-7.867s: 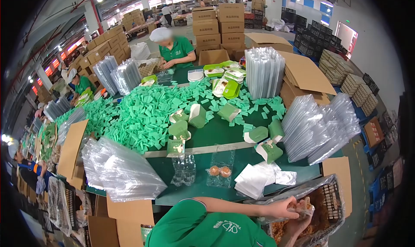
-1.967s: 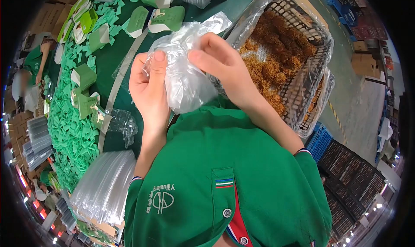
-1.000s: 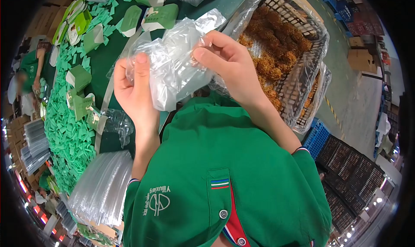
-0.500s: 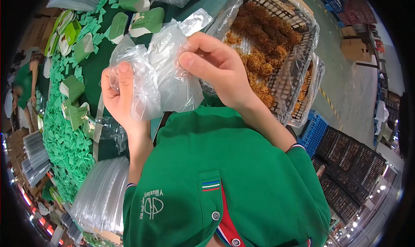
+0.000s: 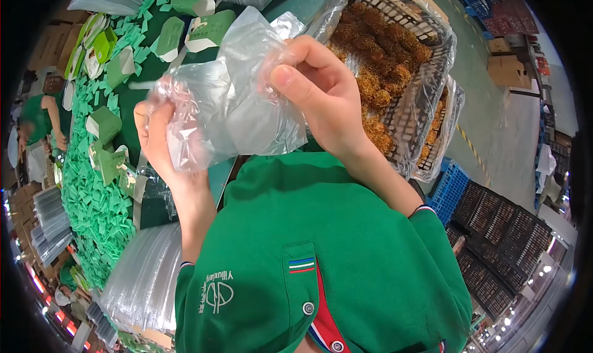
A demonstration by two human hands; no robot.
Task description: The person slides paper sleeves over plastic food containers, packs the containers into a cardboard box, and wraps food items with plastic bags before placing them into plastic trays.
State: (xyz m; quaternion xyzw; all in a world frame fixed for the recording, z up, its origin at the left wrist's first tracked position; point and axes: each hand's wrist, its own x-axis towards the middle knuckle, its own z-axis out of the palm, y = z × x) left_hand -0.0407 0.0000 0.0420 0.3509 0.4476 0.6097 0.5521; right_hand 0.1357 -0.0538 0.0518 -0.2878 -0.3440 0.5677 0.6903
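A clear plastic bag [image 5: 262, 106] is stretched between my two hands, in front of my chest. My left hand [image 5: 162, 133] pinches its crumpled left part, with some fingertips blurred behind the film. On the other side, my right hand [image 5: 321, 93] grips the bag's edge between thumb and fingers. No contents show inside the thin film. Just right of my right hand stands a black plastic crate [image 5: 426, 99] lined with clear film, with brown, shaggy clumps [image 5: 377, 56] in it.
Many small green packets [image 5: 92, 204] are heaped at the left. Green cartons [image 5: 210, 30] stand beyond the bag. Stacks of clear plastic sleeves [image 5: 145, 279] lie at the lower left. Black crates [image 5: 500, 242] and a blue crate [image 5: 450, 189] are at the right. A co-worker [image 5: 40, 118] is at far left.
My hands have moved apart, the left one leftward and the right one slightly right. The bag between them is now spread wider, and its top stands higher.
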